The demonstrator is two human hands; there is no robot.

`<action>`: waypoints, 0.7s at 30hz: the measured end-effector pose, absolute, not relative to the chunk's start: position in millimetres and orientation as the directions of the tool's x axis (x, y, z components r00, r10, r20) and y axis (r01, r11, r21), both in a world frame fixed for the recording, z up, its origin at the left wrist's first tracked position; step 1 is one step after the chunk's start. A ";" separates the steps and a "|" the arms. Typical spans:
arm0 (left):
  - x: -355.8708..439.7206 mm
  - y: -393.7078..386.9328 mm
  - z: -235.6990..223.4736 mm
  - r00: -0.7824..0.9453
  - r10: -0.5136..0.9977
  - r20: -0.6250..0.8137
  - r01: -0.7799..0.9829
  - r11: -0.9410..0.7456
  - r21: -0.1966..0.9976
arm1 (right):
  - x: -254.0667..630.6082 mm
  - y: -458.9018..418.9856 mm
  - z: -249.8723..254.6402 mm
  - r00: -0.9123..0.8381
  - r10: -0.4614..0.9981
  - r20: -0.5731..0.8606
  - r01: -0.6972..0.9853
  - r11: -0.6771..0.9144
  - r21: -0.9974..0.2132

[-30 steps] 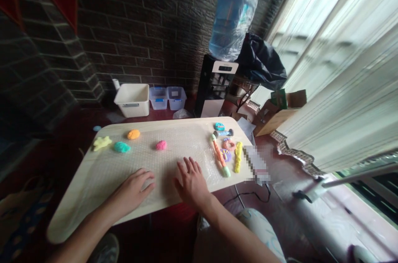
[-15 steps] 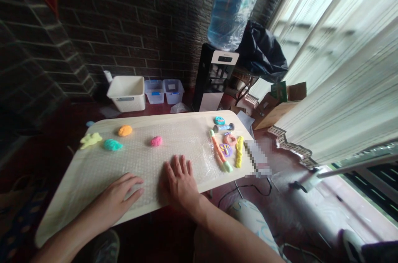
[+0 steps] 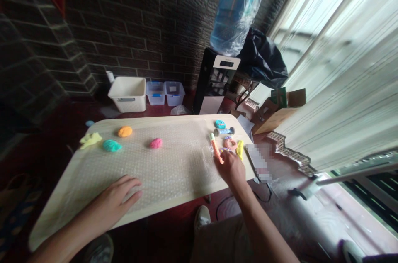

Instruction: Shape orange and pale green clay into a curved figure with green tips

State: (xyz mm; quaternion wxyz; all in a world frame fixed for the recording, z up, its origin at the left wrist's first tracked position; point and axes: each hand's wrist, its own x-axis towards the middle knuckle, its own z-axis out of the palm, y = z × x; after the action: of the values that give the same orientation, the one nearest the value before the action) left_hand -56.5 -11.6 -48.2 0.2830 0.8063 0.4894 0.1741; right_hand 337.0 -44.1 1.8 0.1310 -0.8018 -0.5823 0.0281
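Observation:
My left hand (image 3: 120,194) rests on the bubble wrap (image 3: 124,167) at the table's near left, thumb apart from the fingers and nothing in it. My right hand (image 3: 232,167) is closed round the near end of an orange clay-like stick (image 3: 217,150) with a pale green tip, which lies on the table. Its fingertips are partly hidden. The hand covers most of a purple disc beside the stick. Close by lie a pinkish-orange ring (image 3: 230,143), a yellow twisted strip (image 3: 239,149), a blue dumbbell-shaped piece (image 3: 224,131) and a teal lump (image 3: 220,124).
Left on the table (image 3: 174,118) are pink (image 3: 156,143), orange (image 3: 124,131) and green (image 3: 112,145) lumps and a pale yellow piece (image 3: 90,140). Beyond stand a white basket (image 3: 129,103), clear bins (image 3: 155,98), a water dispenser (image 3: 214,84) and a cardboard box (image 3: 275,120).
My right hand has moved from the middle of the bubble wrap to the right, onto the orange stick, and its spread fingers have closed. My left hand has stayed in place.

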 end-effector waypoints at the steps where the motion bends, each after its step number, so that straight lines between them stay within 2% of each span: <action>1: -56.0 -11.5 -48.1 0.460 0.888 -0.003 0.694 -0.357 0.625 | 350.5 -46.2 -0.9 0.361 0.929 0.086 0.913 -0.333 -0.234; 5: -54.0 -10.3 -47.4 0.447 0.894 -0.004 0.699 -0.347 0.626 | 374.2 -51.8 -19.6 0.404 0.914 0.037 0.889 -0.383 -0.251; 9: -53.4 -8.8 -47.6 0.427 0.904 0.010 0.688 -0.332 0.645 | 372.4 -50.3 -28.8 0.391 0.919 0.051 0.872 -0.352 -0.340; 16: -49.9 -6.8 -44.5 0.425 0.905 0.016 0.674 -0.328 0.663 | 365.9 -48.4 -18.0 0.393 0.903 0.171 0.777 -0.227 -0.587; 19: -39.6 -8.9 -35.3 0.420 0.907 0.034 0.635 -0.321 0.703 | 343.1 -47.6 -16.4 0.308 0.940 0.149 0.694 -0.114 -0.711; 21: -30.1 -11.7 -28.8 0.384 0.923 0.012 0.580 -0.251 0.775 | 318.8 -47.0 -15.9 0.204 0.974 0.094 0.590 -0.046 -0.806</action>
State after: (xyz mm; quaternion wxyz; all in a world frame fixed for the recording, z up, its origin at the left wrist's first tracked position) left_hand -30.1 -11.7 -28.8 0.3537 0.7529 0.4992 0.2425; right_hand 318.8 -47.0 -15.9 0.3786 -0.6771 -0.5778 0.2536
